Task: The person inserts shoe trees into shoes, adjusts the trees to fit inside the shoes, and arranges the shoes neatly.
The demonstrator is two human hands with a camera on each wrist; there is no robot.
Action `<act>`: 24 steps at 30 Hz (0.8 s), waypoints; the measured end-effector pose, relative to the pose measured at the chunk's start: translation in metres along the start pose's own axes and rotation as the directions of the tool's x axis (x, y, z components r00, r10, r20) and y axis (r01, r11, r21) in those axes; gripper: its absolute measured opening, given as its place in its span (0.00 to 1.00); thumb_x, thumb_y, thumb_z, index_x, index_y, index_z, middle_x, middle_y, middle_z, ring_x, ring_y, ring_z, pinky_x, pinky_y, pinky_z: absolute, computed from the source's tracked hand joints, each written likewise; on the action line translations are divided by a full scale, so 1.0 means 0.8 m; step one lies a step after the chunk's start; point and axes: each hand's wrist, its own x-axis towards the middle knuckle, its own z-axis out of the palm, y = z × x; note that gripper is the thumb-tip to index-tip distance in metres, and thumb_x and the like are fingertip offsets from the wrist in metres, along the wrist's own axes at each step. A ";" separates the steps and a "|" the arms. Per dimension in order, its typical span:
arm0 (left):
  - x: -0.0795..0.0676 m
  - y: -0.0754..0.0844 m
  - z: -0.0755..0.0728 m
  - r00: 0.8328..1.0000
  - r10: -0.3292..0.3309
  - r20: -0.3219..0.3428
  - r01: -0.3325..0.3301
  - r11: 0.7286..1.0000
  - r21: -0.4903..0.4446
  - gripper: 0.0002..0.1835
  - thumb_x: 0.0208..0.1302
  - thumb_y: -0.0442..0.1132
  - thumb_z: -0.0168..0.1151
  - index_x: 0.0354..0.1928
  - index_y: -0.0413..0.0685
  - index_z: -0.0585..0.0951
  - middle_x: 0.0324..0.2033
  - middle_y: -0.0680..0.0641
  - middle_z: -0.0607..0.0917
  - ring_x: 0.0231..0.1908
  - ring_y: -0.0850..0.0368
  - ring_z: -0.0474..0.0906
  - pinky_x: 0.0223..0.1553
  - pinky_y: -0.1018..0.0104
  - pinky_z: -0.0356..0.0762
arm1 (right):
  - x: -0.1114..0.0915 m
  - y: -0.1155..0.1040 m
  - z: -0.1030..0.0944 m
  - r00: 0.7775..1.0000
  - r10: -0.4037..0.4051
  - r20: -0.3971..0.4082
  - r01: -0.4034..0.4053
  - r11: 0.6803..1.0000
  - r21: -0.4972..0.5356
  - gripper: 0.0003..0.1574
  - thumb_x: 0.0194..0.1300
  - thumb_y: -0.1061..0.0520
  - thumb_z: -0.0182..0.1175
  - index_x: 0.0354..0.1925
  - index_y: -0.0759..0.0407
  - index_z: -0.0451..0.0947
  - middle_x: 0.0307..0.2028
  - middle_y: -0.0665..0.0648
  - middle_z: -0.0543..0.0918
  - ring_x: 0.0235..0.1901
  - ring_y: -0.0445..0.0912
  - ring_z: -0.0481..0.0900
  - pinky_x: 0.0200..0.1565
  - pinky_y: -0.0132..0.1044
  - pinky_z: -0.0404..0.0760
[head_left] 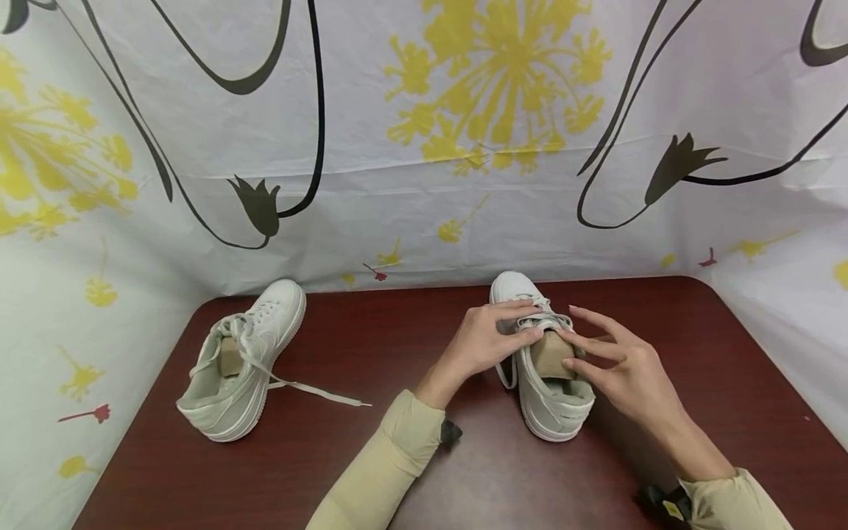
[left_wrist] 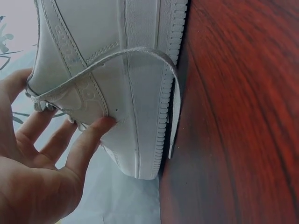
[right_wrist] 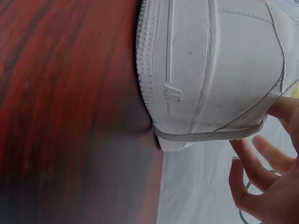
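Observation:
A white sneaker (head_left: 553,416) with its toe pointing away stands right of the middle of the table. Its laces (head_left: 546,320) lie loosely over the front, and a tan panel (head_left: 553,357) shows inside the opening. My left hand (head_left: 486,338) touches the shoe from the left, thumb by the tan panel's top edge and fingers near the laces. In the left wrist view, one fingertip rests on the shoe's side. From the right, my right hand (head_left: 626,361) reaches the opening with spread fingers, its thumb at the tan panel.
Another white sneaker (head_left: 241,401) stands at the left, its loose lace (head_left: 318,392) trailing onto the dark red table (head_left: 397,331). A white cloth (head_left: 358,243) with yellow and dark plant prints hangs behind and beside the table.

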 end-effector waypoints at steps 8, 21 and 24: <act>-0.001 -0.004 -0.003 1.000 0.025 0.018 -0.025 0.999 -0.031 0.22 0.63 0.52 0.69 0.58 0.59 0.84 0.61 0.56 0.80 0.63 0.66 0.71 0.62 0.73 0.67 | -0.003 0.004 0.003 0.995 -0.078 -0.065 0.081 0.996 0.035 0.39 0.36 0.73 0.80 0.51 0.55 0.87 0.64 0.58 0.76 0.50 0.32 0.79 0.47 0.17 0.71; -0.002 -0.005 -0.006 0.999 0.048 -0.006 -0.048 0.998 -0.044 0.24 0.57 0.51 0.75 0.56 0.57 0.86 0.59 0.56 0.82 0.62 0.68 0.71 0.62 0.76 0.65 | 0.003 0.000 0.002 0.996 -0.084 -0.013 0.081 0.988 -0.134 0.33 0.40 0.65 0.81 0.49 0.51 0.88 0.60 0.60 0.77 0.35 0.45 0.85 0.36 0.20 0.75; -0.002 -0.003 -0.007 0.999 0.040 0.001 -0.040 0.999 -0.032 0.24 0.57 0.51 0.74 0.56 0.57 0.85 0.59 0.56 0.82 0.62 0.68 0.71 0.61 0.77 0.66 | 0.003 -0.002 0.003 0.996 -0.083 -0.019 0.078 0.981 -0.180 0.33 0.39 0.63 0.81 0.48 0.51 0.88 0.60 0.58 0.77 0.34 0.45 0.85 0.34 0.23 0.77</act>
